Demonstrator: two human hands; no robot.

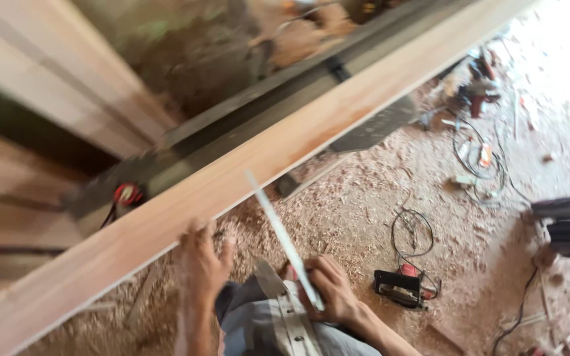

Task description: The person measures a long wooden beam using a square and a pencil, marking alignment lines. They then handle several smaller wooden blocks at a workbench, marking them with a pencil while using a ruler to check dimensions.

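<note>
Step in hand: a long wooden plank (265, 151) runs slantwise across the view; it looks like measuring or marking along its near edge.
Left hand (200, 260): spread open, fingers resting on the plank's near edge.
Right hand (330, 290): closed around a thin metal ruler (284, 238) angled up to the plank.
Next move: likely calls for steadying the ruler against the edge.
Hard to see: motion blur throughout; power tool (400, 285) and cables on the sawdust floor (351, 204) are indistinct.

This is a woodworking shop: sawdust and shavings (357, 217) cover the floor, a long plank (245, 171) lies across a machine bed (232, 128), and a power tool (400, 287) with loose cords (476, 158) sits nearby.
</note>
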